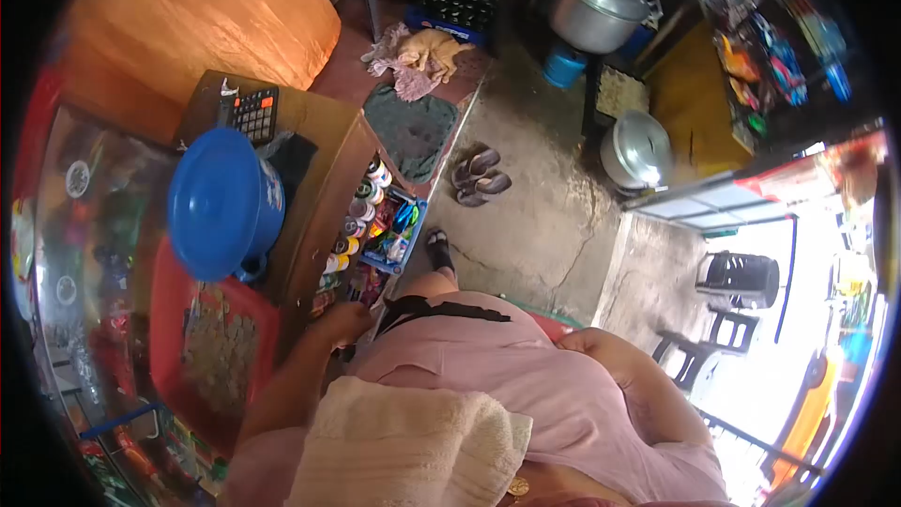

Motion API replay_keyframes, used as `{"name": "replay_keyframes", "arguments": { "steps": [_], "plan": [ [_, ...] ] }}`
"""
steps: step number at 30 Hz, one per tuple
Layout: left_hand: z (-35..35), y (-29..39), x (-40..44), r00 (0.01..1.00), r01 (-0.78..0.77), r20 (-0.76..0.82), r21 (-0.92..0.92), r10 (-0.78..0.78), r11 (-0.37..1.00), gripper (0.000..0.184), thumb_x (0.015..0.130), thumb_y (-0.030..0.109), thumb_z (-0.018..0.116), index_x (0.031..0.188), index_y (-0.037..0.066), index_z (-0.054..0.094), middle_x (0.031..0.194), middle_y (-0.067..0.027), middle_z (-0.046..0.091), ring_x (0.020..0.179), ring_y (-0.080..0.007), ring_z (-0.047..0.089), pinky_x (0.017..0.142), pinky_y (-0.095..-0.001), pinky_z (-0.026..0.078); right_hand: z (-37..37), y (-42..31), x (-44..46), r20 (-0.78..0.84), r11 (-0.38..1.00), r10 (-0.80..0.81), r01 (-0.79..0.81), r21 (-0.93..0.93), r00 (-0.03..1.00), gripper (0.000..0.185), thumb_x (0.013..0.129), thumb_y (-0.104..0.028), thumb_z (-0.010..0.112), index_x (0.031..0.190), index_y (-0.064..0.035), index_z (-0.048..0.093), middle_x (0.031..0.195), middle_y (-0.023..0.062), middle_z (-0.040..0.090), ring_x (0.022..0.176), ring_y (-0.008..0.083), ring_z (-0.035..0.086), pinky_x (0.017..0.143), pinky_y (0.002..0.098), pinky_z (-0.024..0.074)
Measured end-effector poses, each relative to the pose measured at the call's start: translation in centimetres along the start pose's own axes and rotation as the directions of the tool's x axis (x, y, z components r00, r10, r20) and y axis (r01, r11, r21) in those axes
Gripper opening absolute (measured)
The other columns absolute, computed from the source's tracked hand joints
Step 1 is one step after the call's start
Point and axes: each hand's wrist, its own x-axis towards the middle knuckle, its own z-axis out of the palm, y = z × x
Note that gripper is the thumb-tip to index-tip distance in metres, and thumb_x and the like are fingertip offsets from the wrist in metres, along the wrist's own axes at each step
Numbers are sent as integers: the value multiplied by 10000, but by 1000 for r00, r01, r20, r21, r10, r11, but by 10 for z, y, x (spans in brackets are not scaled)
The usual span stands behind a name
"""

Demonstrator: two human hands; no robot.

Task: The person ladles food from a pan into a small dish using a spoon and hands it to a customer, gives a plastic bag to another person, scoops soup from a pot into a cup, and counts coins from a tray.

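Observation:
My left hand point(349, 324) hangs beside the front of the wooden counter, close to its lower shelf. Its fingers look curled, but dimness and small size hide whether anything is in them. Just ahead of it, several small bottles point(355, 225) stand in a row, next to a blue basket point(399, 242) of colourful packets. My right hand point(580, 342) rests against my side at the waist, over the pink shirt point(488, 357); its fingers are mostly hidden. A beige towel point(404, 441) lies over my chest.
The counter point(324, 174) bears a blue tub point(221, 207), a calculator point(253, 115) and a red tray point(169, 347) of coins. Slippers point(481, 176) lie on the floor, and a cat point(432, 52) by the crates point(460, 0). Pots point(601, 9) and stools point(685, 357) stand to the right.

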Motion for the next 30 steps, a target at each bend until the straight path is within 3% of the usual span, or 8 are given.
{"name": "replay_keyframes", "arguments": {
  "steps": [2,3,7,18,20,22,25,30],
  "plan": [
    [-17,32,18,996,85,32,-90,-83,992,289,914,295,625,1021,36,698,770,-100,676,557,-178,601,449,-366,458,-26,-29,1,-87,989,0,14,151,996,198,887,-224,745,904,-29,718,897,49,690,849,158,608,777,323,492],
    [-35,50,41,975,130,174,50,-137,990,291,906,292,632,1032,39,701,809,-112,688,601,-181,624,483,-375,477,-40,-37,4,-133,973,2,28,229,991,140,861,-154,800,853,-22,751,853,8,714,788,105,612,740,289,504],
    [-58,75,102,930,120,335,116,-153,986,284,910,284,623,1032,39,701,829,-121,690,635,-205,628,515,-387,482,-97,-75,31,-198,932,26,48,359,980,120,874,-143,767,873,-27,738,860,7,701,807,100,610,750,289,499],
    [-80,184,159,977,181,137,-112,-166,977,269,922,263,598,1032,40,704,884,-147,696,727,-271,637,603,-421,495,-302,-134,118,-247,856,-113,221,467,962,82,911,-115,676,927,-39,703,879,4,667,861,87,603,779,290,483],
    [-85,213,185,981,179,95,-105,-169,978,267,925,259,594,1032,40,704,894,-152,697,744,-283,639,619,-427,497,-350,-153,124,-252,894,-214,293,338,944,80,917,-110,660,937,-41,696,882,4,660,871,85,601,784,290,480],
    [-93,246,203,984,177,27,-117,-175,977,265,927,255,589,1032,40,705,904,-156,698,761,-295,641,635,-433,499,-395,-195,119,-257,922,-373,388,8,892,107,877,-53,645,972,-43,691,921,33,675,927,111,627,809,289,485],
    [-118,299,232,985,141,-75,-137,-153,980,262,930,249,583,1032,41,705,919,-163,700,786,-313,644,659,-442,503,-448,-249,116,-195,871,-456,391,-298,868,147,862,-47,637,999,-36,689,946,71,684,929,151,640,821,307,490],
    [-161,360,270,973,99,-188,-167,-130,981,258,936,239,571,1032,41,707,944,-175,702,828,-343,648,699,-457,509,-486,-316,100,-160,897,-399,348,-272,903,126,929,-127,645,977,-16,679,908,116,656,893,193,622,803,332,484]
  ]
}}
